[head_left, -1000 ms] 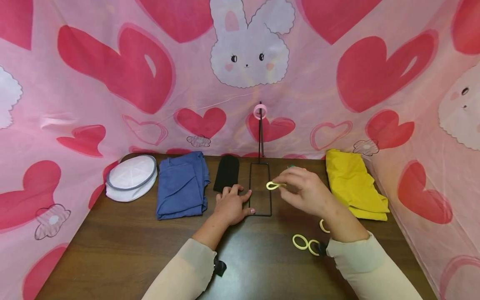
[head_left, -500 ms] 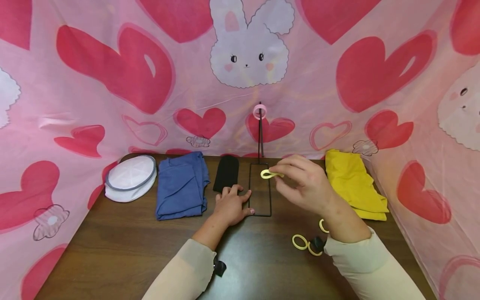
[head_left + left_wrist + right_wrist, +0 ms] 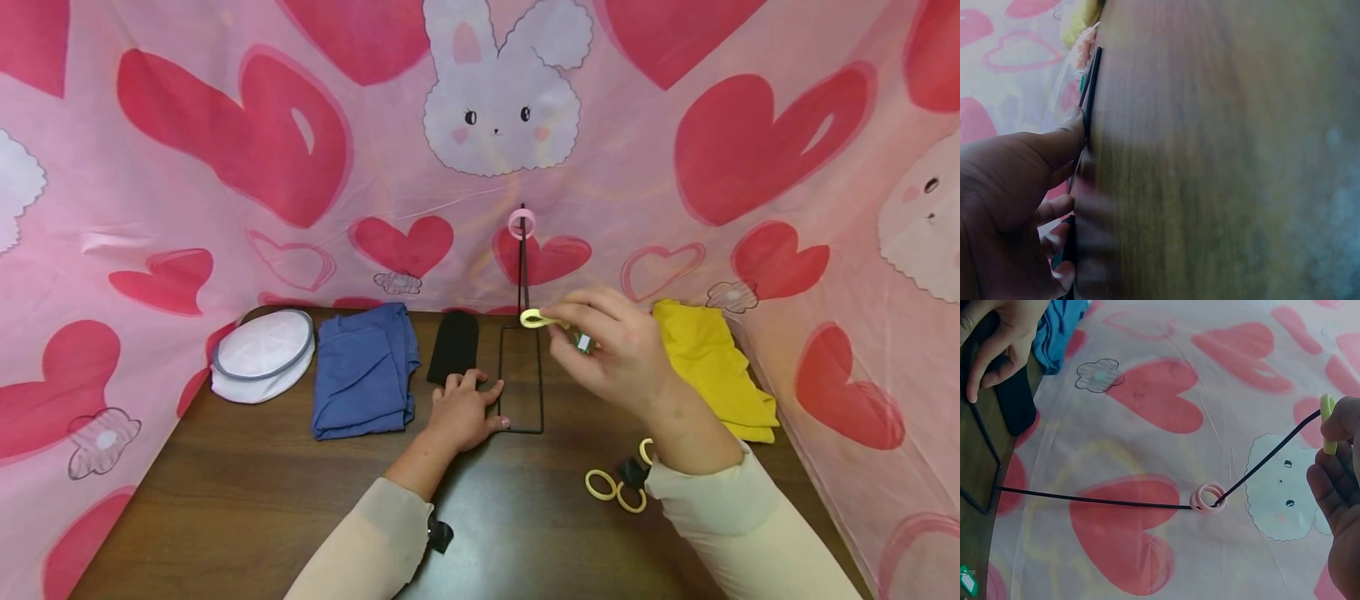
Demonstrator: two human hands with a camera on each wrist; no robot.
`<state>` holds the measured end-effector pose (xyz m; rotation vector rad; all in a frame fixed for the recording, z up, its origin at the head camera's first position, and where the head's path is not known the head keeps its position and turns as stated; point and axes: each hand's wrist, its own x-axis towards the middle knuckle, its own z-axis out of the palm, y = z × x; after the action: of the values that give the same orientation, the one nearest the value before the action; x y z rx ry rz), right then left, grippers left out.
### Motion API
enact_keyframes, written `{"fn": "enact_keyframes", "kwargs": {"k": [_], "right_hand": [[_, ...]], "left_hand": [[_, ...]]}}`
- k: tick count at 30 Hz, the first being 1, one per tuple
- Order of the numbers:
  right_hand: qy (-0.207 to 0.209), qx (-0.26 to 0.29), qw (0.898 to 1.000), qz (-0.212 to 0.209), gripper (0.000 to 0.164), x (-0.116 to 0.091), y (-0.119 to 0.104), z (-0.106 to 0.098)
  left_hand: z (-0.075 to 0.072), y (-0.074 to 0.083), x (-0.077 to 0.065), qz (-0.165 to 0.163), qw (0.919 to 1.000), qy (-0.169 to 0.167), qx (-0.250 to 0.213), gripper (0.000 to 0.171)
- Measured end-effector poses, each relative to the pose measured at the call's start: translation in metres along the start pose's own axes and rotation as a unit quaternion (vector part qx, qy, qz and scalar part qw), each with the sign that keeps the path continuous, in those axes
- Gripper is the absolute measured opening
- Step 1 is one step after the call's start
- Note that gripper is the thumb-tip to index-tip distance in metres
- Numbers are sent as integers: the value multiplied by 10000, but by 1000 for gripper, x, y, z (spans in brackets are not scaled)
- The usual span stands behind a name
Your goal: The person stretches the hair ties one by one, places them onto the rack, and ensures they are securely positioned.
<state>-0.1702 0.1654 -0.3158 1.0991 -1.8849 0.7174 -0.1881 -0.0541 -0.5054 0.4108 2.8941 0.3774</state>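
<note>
A black wire stand (image 3: 541,387) has a rectangular base on the table and a tall arm, with pink rings (image 3: 532,223) hanging at its bend. My left hand (image 3: 461,414) rests on the base's left side, fingers spread, thumb touching the wire. My right hand (image 3: 618,350) pinches a pale yellow ring (image 3: 530,324) between thumb and fingers. In the right wrist view this ring (image 3: 1329,425) meets the arm's free tip; I cannot tell if the tip is through it. Several loose yellow rings (image 3: 596,497) lie on the table below my right forearm.
A white round item with a grey rim (image 3: 262,343), a folded blue cloth (image 3: 363,371) and a black flat item (image 3: 454,342) are on the left. Folded yellow cloth (image 3: 708,371) lies right. Behind my right hand shows a small green-and-white item (image 3: 583,342). Patterned fabric walls stand around the table.
My right hand has moved away from me, carrying the yellow ring from over the base's right side to near its far end. The left hand stays still.
</note>
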Motion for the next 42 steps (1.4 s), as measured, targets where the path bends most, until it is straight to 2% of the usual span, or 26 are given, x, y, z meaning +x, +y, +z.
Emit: {"fn": "enact_keyframes", "kwargs": {"k": [16, 27, 34, 42], "right_hand": [[13, -412, 9986, 342, 22, 0, 20, 11], [135, -305, 9968, 726, 24, 4, 45, 29], [369, -199, 9925, 1146, 21, 6, 56, 44], [429, -305, 9894, 1357, 21, 13, 69, 58]], "left_hand": [[0, -1, 1, 21, 10000, -4, 47, 72], [2, -1, 1, 19, 10000, 4, 36, 72], [3, -2, 1, 12, 10000, 22, 29, 73], [2, -1, 1, 11, 10000, -4, 73, 73]]}}
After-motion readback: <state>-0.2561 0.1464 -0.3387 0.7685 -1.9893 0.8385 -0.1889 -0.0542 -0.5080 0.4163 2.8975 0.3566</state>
